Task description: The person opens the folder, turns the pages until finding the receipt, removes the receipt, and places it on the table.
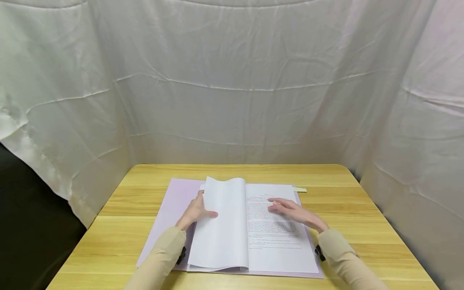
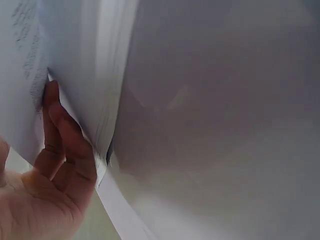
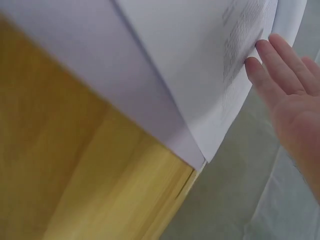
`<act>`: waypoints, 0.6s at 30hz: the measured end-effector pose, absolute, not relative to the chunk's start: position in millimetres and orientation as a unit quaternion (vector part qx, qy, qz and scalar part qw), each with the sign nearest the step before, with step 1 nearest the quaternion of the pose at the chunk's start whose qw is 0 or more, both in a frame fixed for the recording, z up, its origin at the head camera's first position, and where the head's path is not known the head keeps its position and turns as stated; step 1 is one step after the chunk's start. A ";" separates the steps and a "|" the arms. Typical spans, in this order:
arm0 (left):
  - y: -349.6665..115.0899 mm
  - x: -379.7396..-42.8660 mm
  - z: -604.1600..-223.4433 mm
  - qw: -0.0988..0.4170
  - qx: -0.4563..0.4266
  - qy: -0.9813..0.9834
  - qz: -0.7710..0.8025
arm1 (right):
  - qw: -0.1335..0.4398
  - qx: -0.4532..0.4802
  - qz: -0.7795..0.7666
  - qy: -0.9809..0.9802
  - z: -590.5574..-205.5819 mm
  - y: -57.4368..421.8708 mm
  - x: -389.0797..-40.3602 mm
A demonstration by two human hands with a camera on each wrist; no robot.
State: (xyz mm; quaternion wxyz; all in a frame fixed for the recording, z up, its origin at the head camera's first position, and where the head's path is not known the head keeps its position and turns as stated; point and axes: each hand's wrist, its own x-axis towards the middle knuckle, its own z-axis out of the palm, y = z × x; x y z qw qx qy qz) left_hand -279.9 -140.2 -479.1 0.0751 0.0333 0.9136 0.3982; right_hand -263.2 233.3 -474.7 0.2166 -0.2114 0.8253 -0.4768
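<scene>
An open lavender folder (image 1: 183, 193) lies on the table with a stack of white sheets in it. My left hand (image 1: 195, 211) holds a turned-over white page (image 1: 224, 225) by its left edge, thumb on the blank upper face and fingers underneath. From the left wrist view, those fingers (image 2: 70, 145) lie against the paper, and much of the thumb is out of frame. My right hand (image 1: 291, 211) is over the printed page (image 1: 275, 253) on the right, fingers extended. In the right wrist view its fingertips (image 3: 254, 64) appear at the text; contact is hard to tell.
The wooden table (image 1: 362, 225) extends around the folder on all sides. A pale yellow tab (image 1: 300, 189) sticks out past the sheets at the upper right. Grey cloth (image 1: 246, 112) hangs behind the table and at both sides. Something black (image 1: 32, 225) is at the lower left.
</scene>
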 end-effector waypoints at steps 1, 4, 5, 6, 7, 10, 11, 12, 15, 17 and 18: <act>-140.0 -279.8 -479.1 0.071 0.034 0.920 0.385 | 0.216 -0.209 -0.471 0.829 -474.9 234.5 -263.9; -138.9 -279.6 -479.8 0.060 0.034 0.933 0.352 | 0.220 -0.201 -0.455 0.839 -475.8 237.7 -265.9; -138.4 -279.7 -480.3 0.056 0.035 0.937 0.343 | 0.221 -0.201 -0.449 0.842 -476.0 238.5 -266.6; -137.8 -279.8 -480.5 0.053 0.034 0.940 0.335 | 0.221 -0.199 -0.446 0.844 -476.2 239.2 -267.4; -137.4 -280.1 -481.0 0.051 0.032 0.942 0.330 | 0.222 -0.196 -0.443 0.846 -476.4 239.6 -268.3; -136.1 -281.2 -481.7 0.044 0.036 0.947 0.315 | 0.218 -0.187 -0.437 0.853 -476.3 240.0 -272.2; -135.8 -281.3 -481.9 0.040 0.039 0.949 0.311 | 0.213 -0.185 -0.435 0.855 -476.5 239.9 -274.2; -135.8 -281.5 -482.1 0.037 0.042 0.950 0.309 | 0.209 -0.185 -0.434 0.857 -477.1 240.2 -276.5; -136.4 -281.7 -483.8 0.027 0.055 0.951 0.303 | 0.190 -0.194 -0.426 0.863 -478.7 241.0 -284.5; -137.2 -281.3 -484.8 0.022 0.067 0.951 0.301 | 0.181 -0.207 -0.427 0.862 -480.6 243.2 -290.9; -137.6 -281.5 -485.5 0.023 0.071 0.950 0.302 | 0.175 -0.209 -0.428 0.862 -481.5 244.5 -294.2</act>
